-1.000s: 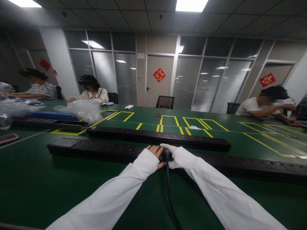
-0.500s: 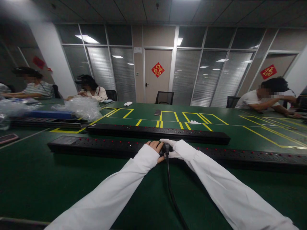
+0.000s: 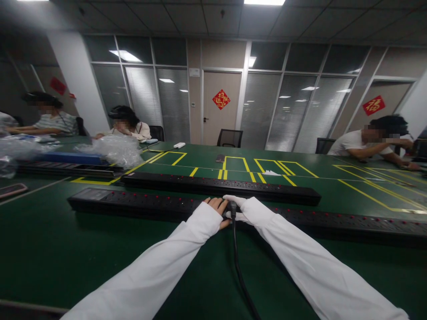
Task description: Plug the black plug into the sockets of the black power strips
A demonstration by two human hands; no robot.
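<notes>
A long black power strip (image 3: 160, 202) with a row of red dots lies across the green table in front of me. My left hand (image 3: 216, 207), bare, rests over the middle of the strip, with its fingers on the far side and the thumb on the near side. Right beside it, my right hand (image 3: 238, 206) wears a white glove and grips a black power plug (image 3: 232, 206) at the strip's top. The plug's prongs and the outlet under it are hidden. From the plug a black cable (image 3: 237, 262) runs down toward me between my sleeves.
A second black power strip (image 3: 213, 186) lies parallel just behind. Clear plastic wrap (image 3: 116, 150), a blue box (image 3: 71, 158) and a phone (image 3: 12, 190) are at the left. Yellow tape (image 3: 235, 158) marks the table. Several people sit across it, one at the right (image 3: 353, 143).
The view has tilted slightly upward, so the scene sits a little lower. Both hands stay at the same spot on the strip, the right one still on the plug.
</notes>
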